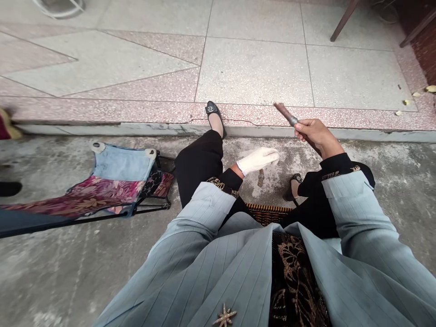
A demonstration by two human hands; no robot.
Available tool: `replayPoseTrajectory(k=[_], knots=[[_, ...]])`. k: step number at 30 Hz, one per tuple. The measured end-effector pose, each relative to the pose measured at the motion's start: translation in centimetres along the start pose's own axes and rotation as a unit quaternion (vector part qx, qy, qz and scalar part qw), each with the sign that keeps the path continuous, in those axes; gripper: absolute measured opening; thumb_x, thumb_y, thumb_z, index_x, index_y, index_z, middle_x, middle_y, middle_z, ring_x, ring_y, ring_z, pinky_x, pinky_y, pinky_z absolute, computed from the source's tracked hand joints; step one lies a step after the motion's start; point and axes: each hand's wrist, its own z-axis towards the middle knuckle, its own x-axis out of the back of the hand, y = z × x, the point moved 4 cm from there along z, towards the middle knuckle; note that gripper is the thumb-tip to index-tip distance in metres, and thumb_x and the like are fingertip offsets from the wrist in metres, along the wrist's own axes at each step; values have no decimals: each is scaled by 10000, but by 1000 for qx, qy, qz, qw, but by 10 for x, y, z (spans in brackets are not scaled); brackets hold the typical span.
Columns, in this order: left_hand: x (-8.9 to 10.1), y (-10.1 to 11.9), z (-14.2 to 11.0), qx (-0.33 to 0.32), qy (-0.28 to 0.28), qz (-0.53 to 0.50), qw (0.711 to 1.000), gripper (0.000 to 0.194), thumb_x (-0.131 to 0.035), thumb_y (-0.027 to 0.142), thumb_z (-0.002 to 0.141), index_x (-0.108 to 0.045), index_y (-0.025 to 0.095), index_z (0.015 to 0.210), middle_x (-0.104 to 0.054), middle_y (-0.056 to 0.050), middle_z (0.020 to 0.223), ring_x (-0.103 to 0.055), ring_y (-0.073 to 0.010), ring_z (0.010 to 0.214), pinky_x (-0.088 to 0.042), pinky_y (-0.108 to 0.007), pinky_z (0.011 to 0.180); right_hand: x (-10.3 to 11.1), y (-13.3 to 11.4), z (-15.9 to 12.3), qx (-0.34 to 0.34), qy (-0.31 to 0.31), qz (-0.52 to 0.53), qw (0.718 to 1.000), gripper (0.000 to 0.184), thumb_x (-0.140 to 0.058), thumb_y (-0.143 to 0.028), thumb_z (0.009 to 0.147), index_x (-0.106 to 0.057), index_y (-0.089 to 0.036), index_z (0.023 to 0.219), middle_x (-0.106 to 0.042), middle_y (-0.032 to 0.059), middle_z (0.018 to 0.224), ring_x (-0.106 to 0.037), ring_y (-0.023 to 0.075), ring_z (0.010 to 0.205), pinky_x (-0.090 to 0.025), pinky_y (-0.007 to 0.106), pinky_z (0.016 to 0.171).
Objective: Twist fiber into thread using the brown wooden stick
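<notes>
My right hand is raised above my right knee, its fingers closed round the brown handle of a tool with a metal collar; the tool's far end is blurred. My left hand wears a white glove and reaches forward between my knees, fingers stretched out flat with nothing in them. Just below it a small brown stick-like object lies on the concrete floor. I sit on a woven seat, in black trousers and black flat shoes.
A low folding stool with patched blue and floral cloth stands to my left. A raised terrazzo step runs across ahead of my feet. Wooden furniture legs stand at the far right, with dry leaves near them.
</notes>
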Motion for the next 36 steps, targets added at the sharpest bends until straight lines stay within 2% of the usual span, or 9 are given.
replayPoseTrajectory(k=[5, 10, 14, 17, 19, 23, 26, 31, 36], knots=[[7, 10, -4, -5, 50, 24, 998, 365, -419, 397, 933, -518, 157, 676, -513, 8, 636, -388, -71, 497, -314, -213, 515, -1, 2, 5, -27, 17, -271, 962, 225, -652, -315, 820, -732, -127, 913, -616, 19, 643, -515, 119, 552, -374, 255, 542], [13, 17, -8, -7, 78, 62, 995, 378, -402, 389, 929, -517, 153, 657, -499, 7, 617, -395, -80, 514, -316, -217, 531, -7, 5, 4, -38, -46, -434, 899, 304, -633, -377, 831, -763, -143, 975, -683, 60, 763, -591, 179, 696, -375, 283, 607], [17, 11, -7, -9, 71, 76, 995, 343, -420, 366, 918, -542, 149, 682, -515, 10, 627, -425, -86, 541, -325, -218, 546, -25, 20, -5, -98, -256, -451, 849, 233, -657, -349, 799, -762, -156, 878, -680, 52, 717, -584, 161, 644, -396, 280, 608], [17, 0, -2, -7, 59, 56, 997, 352, -447, 398, 911, -536, 148, 679, -529, 8, 637, -435, -88, 554, -341, -222, 554, -40, 20, -23, -120, -466, -338, 809, 278, -703, -410, 767, -759, -158, 872, -654, 18, 664, -534, 121, 574, -402, 263, 583], [17, -7, 1, 1, 64, 13, 998, 353, -490, 432, 898, -528, 149, 691, -523, 8, 638, -425, -81, 541, -345, -221, 544, -42, 8, -31, -88, -511, -234, 823, 366, -722, -475, 749, -756, -157, 926, -658, 4, 694, -514, 100, 574, -403, 250, 581], [12, -20, 4, 24, 68, -110, 991, 397, -474, 504, 923, -505, 162, 723, -422, 39, 561, -363, -64, 458, -310, -212, 478, -21, -19, -25, -7, -322, -67, 944, 387, -770, -480, 715, -732, -146, 906, -627, -14, 686, -488, 79, 568, -397, 225, 557], [10, -20, 5, 15, 65, -126, 990, 417, -421, 510, 949, -490, 170, 718, -383, 48, 549, -361, -68, 455, -315, -211, 479, -6, -25, -17, 32, -154, 47, 986, 412, -793, -518, 693, -682, -144, 825, -602, 3, 674, -477, 84, 551, -392, 225, 517], [11, -1, 2, -26, 45, 57, 997, 360, -425, 399, 948, -524, 159, 698, -539, 9, 665, -461, -92, 586, -357, -229, 602, 4, -20, 5, 47, 29, 37, 998, 441, -761, -565, 710, -592, -162, 767, -580, 21, 677, -472, 92, 532, -385, 227, 487], [18, 29, -8, -72, 15, 168, 983, 331, -420, 366, 954, -583, 160, 752, -596, 14, 676, -520, -110, 616, -365, -242, 653, 8, -19, 22, 21, 115, -292, 949, 295, -649, -418, 830, -704, -131, 877, -616, 47, 673, -534, 146, 586, -375, 275, 569]])
